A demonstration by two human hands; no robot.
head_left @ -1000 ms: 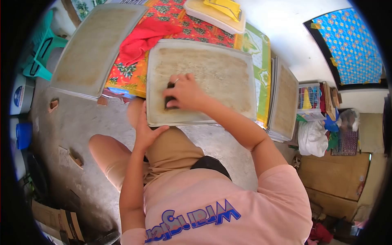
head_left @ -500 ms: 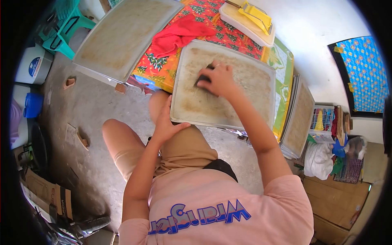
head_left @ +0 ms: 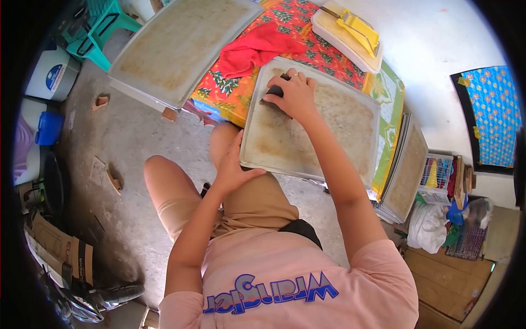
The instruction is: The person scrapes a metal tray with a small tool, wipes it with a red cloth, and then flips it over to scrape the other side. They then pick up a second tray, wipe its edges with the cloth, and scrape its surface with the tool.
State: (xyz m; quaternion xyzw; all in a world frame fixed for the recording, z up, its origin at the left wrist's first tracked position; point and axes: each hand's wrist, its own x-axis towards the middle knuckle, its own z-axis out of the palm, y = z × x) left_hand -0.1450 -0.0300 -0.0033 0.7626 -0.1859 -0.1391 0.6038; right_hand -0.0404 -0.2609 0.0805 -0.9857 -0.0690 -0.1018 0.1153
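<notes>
The surface (head_left: 329,55), covered in patterned cloth, occupies the upper center of the frame; its far end is cut off by the top edge. The left tray (head_left: 186,49), at upper left, is likewise cropped at the top. The central tray (head_left: 334,131) lies at the near edge of the surface, mid-frame; the right forearm hides part of its face. A tray stack (head_left: 408,170) stands at center right, its lower sheets largely concealed. At upper right, a white container (head_left: 341,51) carries a yellow tool (head_left: 359,33). The red cloth (head_left: 255,49) lies crumpled between the left and central trays. The left hand (head_left: 235,167) is spread against the central tray's lower-left corner; whether it grips the underside cannot be determined. The right hand (head_left: 296,96) grasps a dark block (head_left: 279,86) over the central tray's upper-left area. The block, partly covered by fingers, appears to contact the tray.
</notes>
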